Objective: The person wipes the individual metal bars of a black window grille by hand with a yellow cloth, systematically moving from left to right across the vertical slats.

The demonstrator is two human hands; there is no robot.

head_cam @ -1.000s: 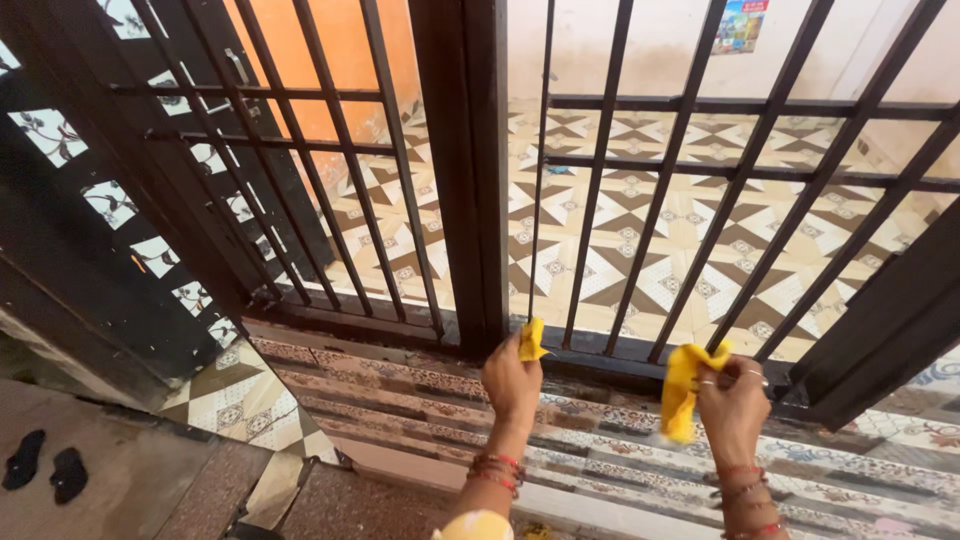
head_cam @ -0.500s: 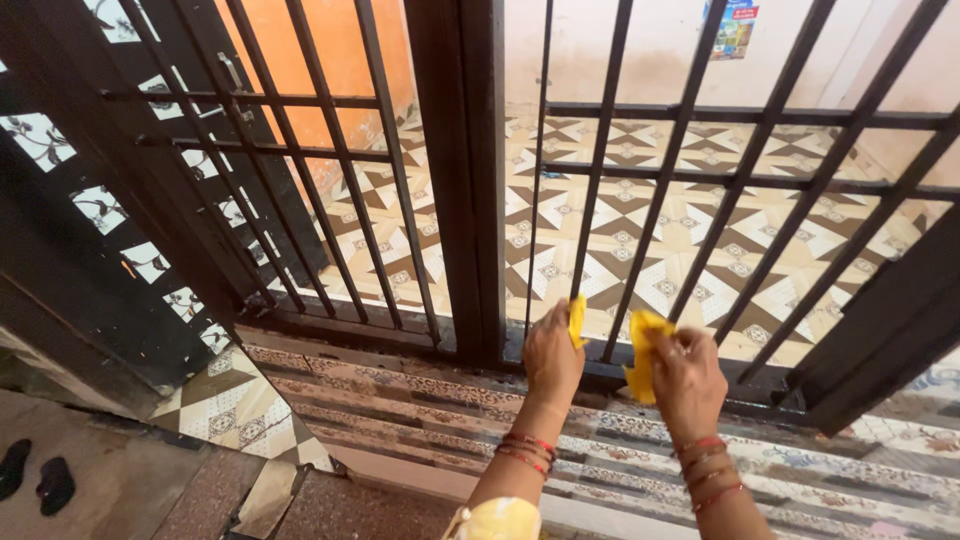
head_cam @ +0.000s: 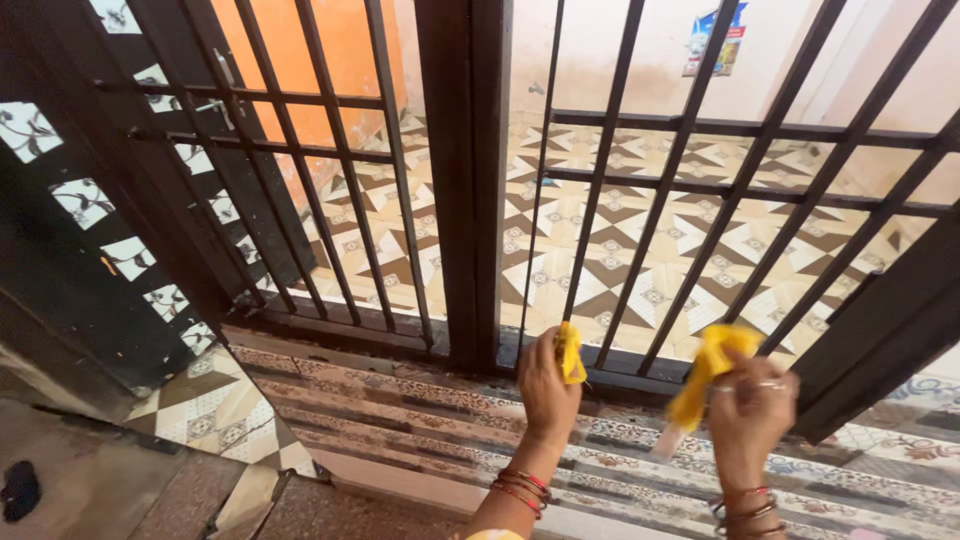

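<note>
A yellow cloth is stretched between both my hands at the foot of a dark metal gate. My left hand grips one end of the cloth, pressed close to a thin vertical bar near the gate's bottom rail. My right hand holds the other, bunched end, out to the right and a little away from the bars. Red bangles ring both wrists. The cloth's middle part is hidden behind the bars and my hands.
The gate's thick post stands left of my hands, with an open barred leaf further left. Patterned floor tiles lie behind the bars. A tiled step runs below. A dark sandal lies at the lower left.
My right hand has moved right and down, away from my left hand, pulling the yellow cloth apart again. My left hand has dropped slightly along the bar.
</note>
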